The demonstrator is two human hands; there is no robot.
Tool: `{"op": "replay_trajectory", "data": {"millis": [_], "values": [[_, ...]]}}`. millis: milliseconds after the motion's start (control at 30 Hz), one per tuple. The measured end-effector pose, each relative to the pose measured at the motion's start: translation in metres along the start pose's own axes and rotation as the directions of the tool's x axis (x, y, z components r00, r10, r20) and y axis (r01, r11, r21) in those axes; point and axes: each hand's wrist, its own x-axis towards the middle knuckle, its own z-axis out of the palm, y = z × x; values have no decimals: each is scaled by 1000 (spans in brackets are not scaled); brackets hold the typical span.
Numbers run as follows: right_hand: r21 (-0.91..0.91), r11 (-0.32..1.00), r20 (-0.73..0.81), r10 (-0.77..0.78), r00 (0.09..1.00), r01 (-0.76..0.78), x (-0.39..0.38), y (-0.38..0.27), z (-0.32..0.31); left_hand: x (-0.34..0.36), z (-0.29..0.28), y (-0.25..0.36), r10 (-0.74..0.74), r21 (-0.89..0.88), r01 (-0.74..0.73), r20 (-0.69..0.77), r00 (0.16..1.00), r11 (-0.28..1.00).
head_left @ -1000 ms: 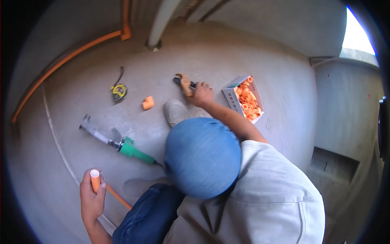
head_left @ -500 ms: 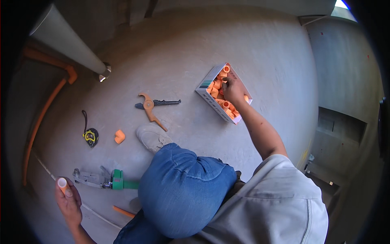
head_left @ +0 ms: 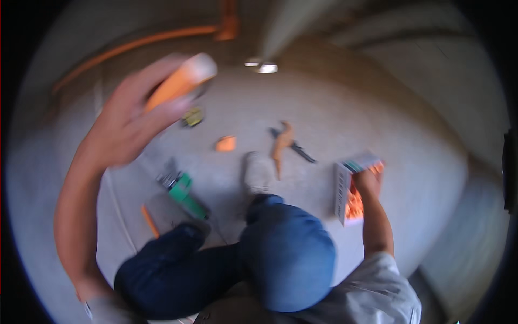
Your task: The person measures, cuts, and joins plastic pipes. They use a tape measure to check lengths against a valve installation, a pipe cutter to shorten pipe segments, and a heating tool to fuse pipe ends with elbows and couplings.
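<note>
Raised at the upper left, my left hand point(head_left: 129, 121) grips a short orange pipe point(head_left: 170, 89), blurred by motion. My right hand point(head_left: 368, 183) is inside a cardboard box point(head_left: 340, 191) of orange fittings point(head_left: 354, 206), its fingertips hidden. On the concrete floor lie an orange elbow fitting point(head_left: 226, 143), a yellow-and-black tape measure point(head_left: 192, 117), an orange-and-black tool point(head_left: 283, 141) with crossed parts, and a green heating tool point(head_left: 186, 197) with a metal head.
My bent knees point(head_left: 286, 254) and pale shoe point(head_left: 258, 171) are below centre. A pale vertical pipe point(head_left: 286, 29) meets the floor at the back, near an orange pipe point(head_left: 140, 43) along the wall. Another orange pipe length point(head_left: 149, 218) lies at lower left.
My right hand has left the orange-and-black tool and gone into the box. My left hand has risen with the pipe. The view has also shifted.
</note>
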Motion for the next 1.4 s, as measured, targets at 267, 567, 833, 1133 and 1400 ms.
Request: {"op": "replay_trajectory", "data": {"millis": [267,567,833,1133,1400], "values": [[48,949,-218,-295,930,312,29,64,23,-98,-52,-57,-73,-164,42,-184,980,986],[675,675,-220,-200,955,297,-76,-29,-61,-148,-30,-103,-229,-338,220,12,973,915],[411,563,7,-789,615,717,-166,-384,-158,-189,-24,-129,-176,-324,184,55,983,928],[57,415,449,-823,348,908,-170,-595,-83,-272,-2,-260,-353,105,424,-396,848,900],[371,501,434,-838,331,782,-109,-616,-9,-242,20,-311,-652,2,674,-254,715,738]]}}
